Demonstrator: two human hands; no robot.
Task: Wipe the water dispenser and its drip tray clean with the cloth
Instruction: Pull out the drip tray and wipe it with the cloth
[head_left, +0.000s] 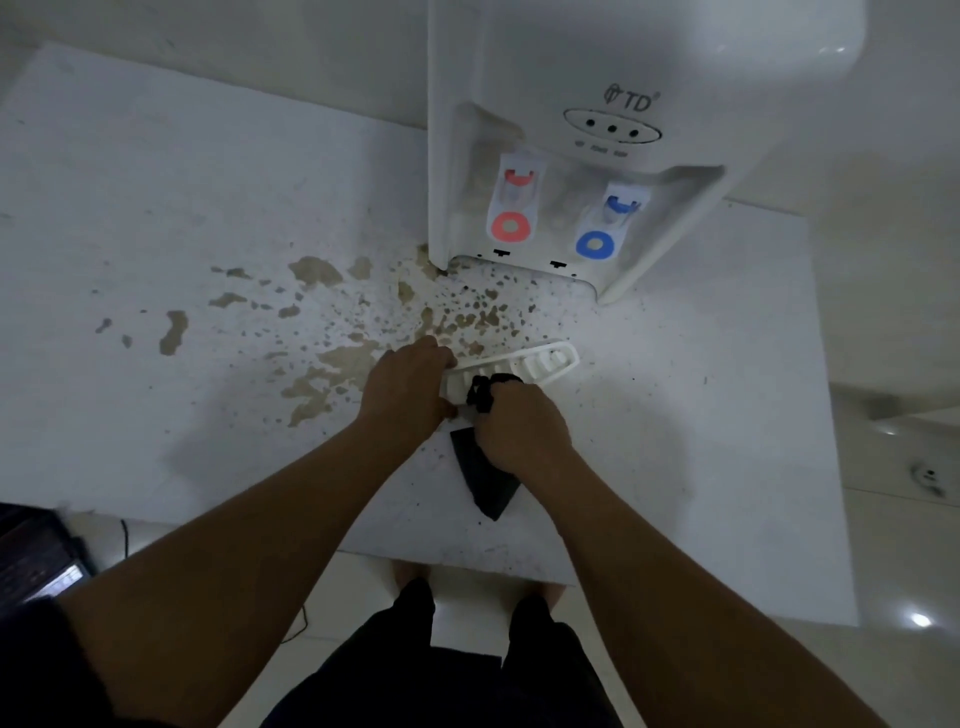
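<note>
White counter (156, 208), brown stains at 10 o'clock of left hand (410, 384), whose fingers grip the drip tray (540, 361); right hand (519, 426) clutches cloth (485, 478); glossy tiled floor (893, 519).

The white water dispenser (597, 130) bore the letters "TD" (635, 102) in grey on its front panel, with a small round logo mark just left of them and a tiny mark at their upper right. Below, 3 small captions stood under the 3 indicator dots, too blurred to read.
</note>
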